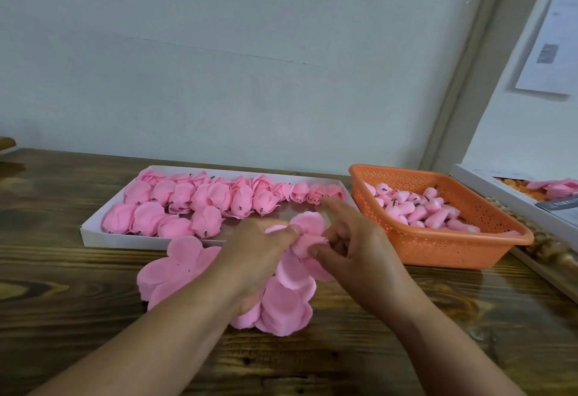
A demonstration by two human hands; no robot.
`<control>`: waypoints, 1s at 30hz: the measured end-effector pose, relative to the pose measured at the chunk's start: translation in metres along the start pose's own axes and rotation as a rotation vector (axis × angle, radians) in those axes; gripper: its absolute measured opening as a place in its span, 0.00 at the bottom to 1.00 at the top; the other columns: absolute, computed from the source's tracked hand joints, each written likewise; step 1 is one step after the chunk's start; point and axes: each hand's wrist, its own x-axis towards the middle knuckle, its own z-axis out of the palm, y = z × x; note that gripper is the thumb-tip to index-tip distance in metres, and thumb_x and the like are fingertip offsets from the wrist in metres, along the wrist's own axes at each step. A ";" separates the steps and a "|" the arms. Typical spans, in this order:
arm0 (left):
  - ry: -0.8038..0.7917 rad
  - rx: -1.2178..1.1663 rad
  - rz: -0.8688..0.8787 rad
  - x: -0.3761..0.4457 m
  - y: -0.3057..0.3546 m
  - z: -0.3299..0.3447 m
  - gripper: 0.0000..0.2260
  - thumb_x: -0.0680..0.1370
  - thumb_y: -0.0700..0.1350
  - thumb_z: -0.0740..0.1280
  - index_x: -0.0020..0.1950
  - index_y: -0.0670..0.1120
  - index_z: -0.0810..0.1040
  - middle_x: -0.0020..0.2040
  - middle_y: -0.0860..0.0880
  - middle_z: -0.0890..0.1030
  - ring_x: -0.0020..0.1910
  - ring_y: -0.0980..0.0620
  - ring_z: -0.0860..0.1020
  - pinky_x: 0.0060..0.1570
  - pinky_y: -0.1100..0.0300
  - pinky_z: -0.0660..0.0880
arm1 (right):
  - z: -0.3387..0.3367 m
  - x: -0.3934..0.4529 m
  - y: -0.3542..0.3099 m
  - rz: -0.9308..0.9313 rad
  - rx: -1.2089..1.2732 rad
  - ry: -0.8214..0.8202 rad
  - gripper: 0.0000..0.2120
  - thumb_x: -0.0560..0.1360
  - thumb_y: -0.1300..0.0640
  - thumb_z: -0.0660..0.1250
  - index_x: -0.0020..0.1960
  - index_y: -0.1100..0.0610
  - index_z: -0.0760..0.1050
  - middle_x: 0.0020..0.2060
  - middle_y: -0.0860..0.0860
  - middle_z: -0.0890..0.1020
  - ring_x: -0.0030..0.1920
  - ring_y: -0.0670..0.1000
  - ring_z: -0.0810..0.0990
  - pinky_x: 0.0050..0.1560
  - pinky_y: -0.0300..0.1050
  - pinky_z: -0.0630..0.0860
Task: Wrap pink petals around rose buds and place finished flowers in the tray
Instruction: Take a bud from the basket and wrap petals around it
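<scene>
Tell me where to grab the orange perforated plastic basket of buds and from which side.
Take the orange perforated plastic basket by its rolled near rim, coming from the front: that lip overhangs the sloped wall, giving fingers a ledge. The white cardboard tray crowds its left.

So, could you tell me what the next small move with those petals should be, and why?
Probably fold the next petal round the flower and press it in. Both the left hand and the right hand pinch a half-wrapped pink flower above the loose petal pile, and its outer petals stand open. Only once closed should it join the finished roses in the white tray.
</scene>
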 end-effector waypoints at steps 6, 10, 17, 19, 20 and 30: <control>-0.107 -0.026 -0.019 -0.001 -0.004 0.001 0.07 0.78 0.40 0.66 0.50 0.43 0.84 0.50 0.39 0.84 0.56 0.36 0.79 0.62 0.39 0.72 | -0.003 0.002 -0.003 0.071 0.071 0.041 0.04 0.71 0.59 0.72 0.42 0.59 0.78 0.35 0.59 0.81 0.36 0.60 0.79 0.36 0.56 0.76; -0.186 -0.062 -0.009 -0.001 -0.006 -0.002 0.07 0.72 0.39 0.73 0.48 0.46 0.86 0.48 0.41 0.85 0.55 0.39 0.81 0.62 0.42 0.74 | -0.008 0.002 0.000 0.157 0.279 -0.015 0.04 0.71 0.62 0.73 0.41 0.61 0.78 0.30 0.56 0.82 0.28 0.51 0.79 0.32 0.52 0.78; -0.249 -0.100 -0.078 0.003 -0.002 -0.011 0.12 0.69 0.40 0.73 0.50 0.39 0.83 0.43 0.43 0.83 0.46 0.47 0.79 0.46 0.56 0.74 | -0.023 0.010 0.006 0.029 0.216 -0.179 0.09 0.68 0.67 0.73 0.44 0.56 0.81 0.37 0.51 0.81 0.35 0.46 0.77 0.36 0.40 0.75; -0.249 -0.084 -0.126 0.003 -0.001 -0.012 0.07 0.73 0.34 0.70 0.50 0.38 0.83 0.44 0.42 0.83 0.46 0.46 0.79 0.46 0.56 0.75 | -0.023 0.010 0.007 -0.051 0.052 -0.118 0.08 0.66 0.60 0.76 0.42 0.50 0.80 0.40 0.44 0.78 0.37 0.41 0.73 0.38 0.34 0.70; -0.253 -0.078 -0.147 0.003 -0.001 -0.012 0.07 0.73 0.33 0.69 0.51 0.37 0.82 0.45 0.41 0.82 0.47 0.45 0.78 0.48 0.55 0.75 | -0.023 0.011 0.007 -0.087 0.015 -0.109 0.08 0.66 0.57 0.77 0.41 0.49 0.80 0.41 0.43 0.77 0.40 0.41 0.73 0.39 0.33 0.68; -0.197 -0.132 -0.178 0.003 0.004 -0.010 0.12 0.74 0.32 0.68 0.58 0.35 0.78 0.52 0.37 0.81 0.49 0.43 0.80 0.45 0.55 0.77 | -0.012 0.004 0.011 -0.072 0.158 -0.103 0.05 0.70 0.59 0.74 0.45 0.51 0.82 0.42 0.46 0.82 0.45 0.42 0.79 0.44 0.35 0.75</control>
